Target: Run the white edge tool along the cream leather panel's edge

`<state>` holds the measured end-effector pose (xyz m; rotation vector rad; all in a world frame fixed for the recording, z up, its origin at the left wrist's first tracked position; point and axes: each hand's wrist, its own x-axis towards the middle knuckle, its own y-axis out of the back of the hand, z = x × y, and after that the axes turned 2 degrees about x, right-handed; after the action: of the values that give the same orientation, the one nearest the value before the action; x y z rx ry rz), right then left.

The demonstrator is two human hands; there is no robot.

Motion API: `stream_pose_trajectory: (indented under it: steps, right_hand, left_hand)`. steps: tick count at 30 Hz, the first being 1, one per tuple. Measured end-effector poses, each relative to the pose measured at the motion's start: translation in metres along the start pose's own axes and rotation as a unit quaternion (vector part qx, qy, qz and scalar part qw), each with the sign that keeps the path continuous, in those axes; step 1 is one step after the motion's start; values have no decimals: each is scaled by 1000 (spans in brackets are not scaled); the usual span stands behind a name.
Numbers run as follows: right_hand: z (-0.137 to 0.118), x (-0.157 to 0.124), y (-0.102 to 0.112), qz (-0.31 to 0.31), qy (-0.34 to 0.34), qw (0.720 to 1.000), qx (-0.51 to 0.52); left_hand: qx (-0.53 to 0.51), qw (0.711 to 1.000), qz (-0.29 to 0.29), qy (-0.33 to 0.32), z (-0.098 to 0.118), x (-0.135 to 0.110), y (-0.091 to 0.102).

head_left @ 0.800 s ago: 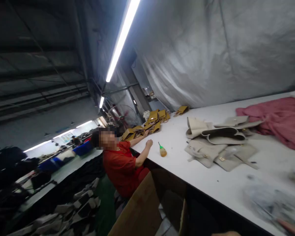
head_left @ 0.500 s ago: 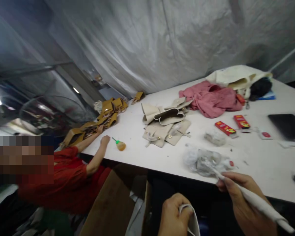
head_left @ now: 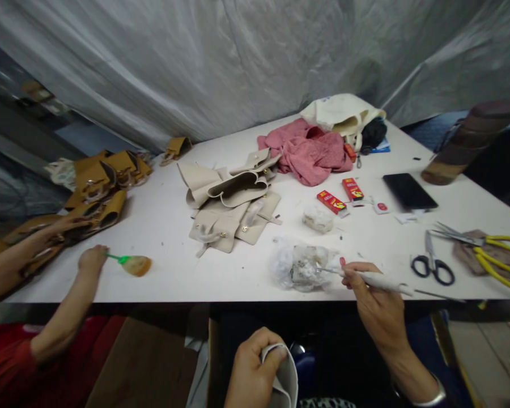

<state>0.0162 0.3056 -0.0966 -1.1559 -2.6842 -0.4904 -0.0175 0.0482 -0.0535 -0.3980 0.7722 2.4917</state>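
Note:
My left hand (head_left: pixel 251 371) is below the table edge, closed on a curved beige leather piece (head_left: pixel 284 377). My right hand (head_left: pixel 376 303) holds a white pen-shaped tool (head_left: pixel 378 279) at the table's front edge. The tool's thin tip points left into a crumpled clear plastic bag (head_left: pixel 300 266). A pile of beige bag parts (head_left: pixel 229 204) lies further back, in the middle of the white table (head_left: pixel 174 280).
At the left a co-worker's hand (head_left: pixel 91 259) touches a small glue bottle (head_left: pixel 134 264), beside tan bag parts (head_left: pixel 102 187). Pink cloth (head_left: pixel 308 150), two red boxes (head_left: pixel 342 195), a black phone (head_left: pixel 409 191), black scissors (head_left: pixel 432 262) and yellow-handled shears (head_left: pixel 488 249) lie to the right.
My view swung right and down from the co-worker and ceiling onto the table. Both my hands came into view, and the tool's tip now sits at the plastic bag.

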Motion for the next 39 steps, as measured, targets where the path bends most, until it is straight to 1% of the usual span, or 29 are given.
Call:
stream_pose_trajectory:
  steps: [3, 6, 10, 17, 20, 22, 26, 28, 29, 31, 34, 35, 37, 38, 39]
  right_hand:
    - [3, 1, -5, -31, 18, 999, -8]
    - [-2, 4, -11, -50, 67, 996, -26]
    - [-8, 8, -16, -85, 138, 986, -45]
    - [-1, 8, -20, -100, 201, 968, -110]
    - [-4, 10, -21, -113, 235, 952, -159]
    - [-9, 12, -23, -123, 258, 936, -206]
    - [-18, 18, -27, -125, 290, 900, -301]
    - [-19, 21, -27, -138, 302, 888, -319]
    - [-19, 22, -26, -148, 304, 887, -315]
    - [-18, 23, -21, -152, 303, 897, -285]
    - [-22, 14, -10, -117, 278, 934, -193]
    - [-25, 7, -6, -107, 251, 951, -148]
    - [-33, -10, -2, -112, 161, 980, -43]
    - [-38, -20, -1, -129, 109, 986, 9]
    - [-43, -30, 0, -151, 62, 985, 55]
  left_hand:
    - [3, 1000, 1, -7, 1, 2, -4]
    - [8, 1000, -8, -6, 4, 4, -7]
    - [8, 1000, -15, -3, 6, 6, -6]
    - [0, 1000, -16, -6, 5, 4, -4]
    - [-4, 1000, -18, -6, 6, 2, -2]
    - [-7, 1000, -17, -7, 6, 0, 0]
    - [-13, 1000, -15, -17, 7, -5, 3]
    - [-12, 1000, -15, -22, 7, -7, 4]
    - [-14, 1000, -16, -22, 6, -8, 4]
    - [-18, 999, -18, -23, 5, -9, 5]
    - [-19, 999, -19, -23, 4, -11, 5]
    - [-17, 999, -19, -22, 4, -11, 5]
    - [-14, 999, -22, -20, 5, -12, 5]
    - [-11, 999, -25, -20, 5, -12, 5]
    - [-8, 999, -27, -20, 6, -13, 6]
